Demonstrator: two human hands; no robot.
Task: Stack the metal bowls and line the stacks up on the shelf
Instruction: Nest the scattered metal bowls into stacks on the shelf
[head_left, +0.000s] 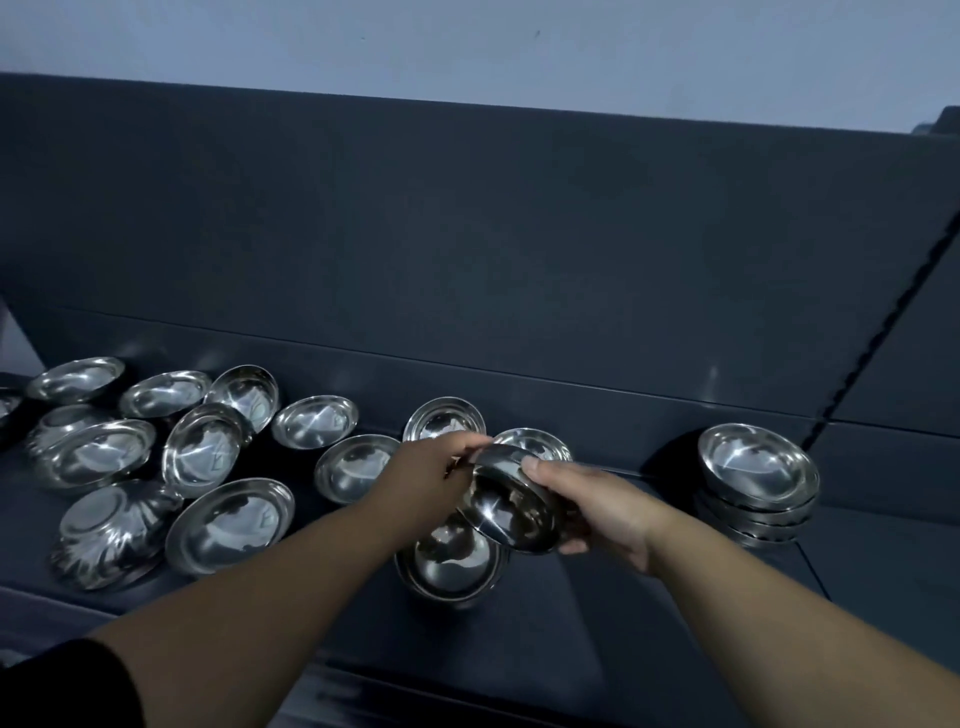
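Both hands hold one tilted metal bowl (511, 506) above the dark shelf (649, 582). My right hand (597, 506) grips its right side, thumb on the rim. My left hand (428, 480) pinches its upper left rim. Directly below it sits another bowl (449, 564). A stack of several bowls (758, 480) stands at the right by the back wall. Several loose bowls (231, 525) lie scattered over the left half, some upright, some tipped, one upside down (111, 530).
The shelf's dark back panel (467, 260) rises right behind the bowls. A side panel with a notched black strip (883, 332) closes the right end. The shelf's front edge (363, 675) runs below my forearms.
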